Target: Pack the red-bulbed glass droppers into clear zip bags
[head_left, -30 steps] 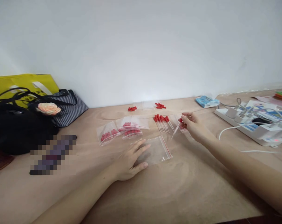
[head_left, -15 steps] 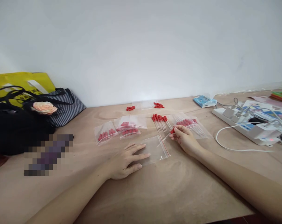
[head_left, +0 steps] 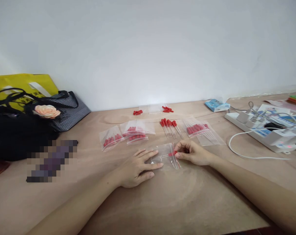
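Note:
Fingers spread, my left hand (head_left: 140, 166) lies flat on the table and presses on the closed end of a clear zip bag (head_left: 166, 164). My right hand (head_left: 190, 152) pinches the red rubber bulb of a glass dropper (head_left: 172, 153) at the bag's mouth. The dropper's thin clear tube reaches into the bag, pointing left. Just beyond the bag, several loose red-bulbed droppers (head_left: 171, 127) lie side by side. To their right is a zip bag of droppers (head_left: 203, 130), and to their left are several filled bags (head_left: 135, 130).
Loose red bulbs (head_left: 137, 112) and more droppers (head_left: 167, 109) lie by the wall. A white power strip (head_left: 260, 133) with plugs and cables is at right, near a blue packet (head_left: 216, 105). Bags with a fabric flower (head_left: 47, 111) and a pixelated object (head_left: 52, 161) are at left.
My right hand has moved left and slightly toward me, bringing the dropper's tube from above the bag's mouth into the bag. My left hand still presses the bag.

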A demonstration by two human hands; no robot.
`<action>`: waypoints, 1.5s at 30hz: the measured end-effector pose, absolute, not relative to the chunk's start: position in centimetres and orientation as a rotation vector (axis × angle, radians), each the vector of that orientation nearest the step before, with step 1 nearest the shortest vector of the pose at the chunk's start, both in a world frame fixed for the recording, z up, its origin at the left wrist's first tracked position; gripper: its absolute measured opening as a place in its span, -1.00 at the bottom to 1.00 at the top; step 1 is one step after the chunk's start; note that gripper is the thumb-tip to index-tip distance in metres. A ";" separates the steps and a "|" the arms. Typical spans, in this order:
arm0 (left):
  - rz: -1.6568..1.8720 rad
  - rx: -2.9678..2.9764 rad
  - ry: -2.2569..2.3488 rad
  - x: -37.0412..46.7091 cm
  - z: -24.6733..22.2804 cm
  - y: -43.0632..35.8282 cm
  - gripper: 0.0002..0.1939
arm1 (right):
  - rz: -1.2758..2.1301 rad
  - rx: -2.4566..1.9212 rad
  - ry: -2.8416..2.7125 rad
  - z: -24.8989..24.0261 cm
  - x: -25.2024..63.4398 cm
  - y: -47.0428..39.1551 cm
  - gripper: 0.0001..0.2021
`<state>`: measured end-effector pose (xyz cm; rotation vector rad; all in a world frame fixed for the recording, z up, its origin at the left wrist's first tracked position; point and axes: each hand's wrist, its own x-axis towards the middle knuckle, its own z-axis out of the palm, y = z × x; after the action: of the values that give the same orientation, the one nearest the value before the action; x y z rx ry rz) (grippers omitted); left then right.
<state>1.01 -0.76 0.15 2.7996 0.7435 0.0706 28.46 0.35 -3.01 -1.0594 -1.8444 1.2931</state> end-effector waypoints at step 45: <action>0.315 2.735 0.621 0.0 -0.5 -0.6 -0.62 | 1.375 -1.316 -1.451 -2.4 27.4 0.3 -0.65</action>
<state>0.02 -0.57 -0.46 2.7348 0.6207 0.3153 27.38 0.33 -2.43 -1.3156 -1.4510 1.3753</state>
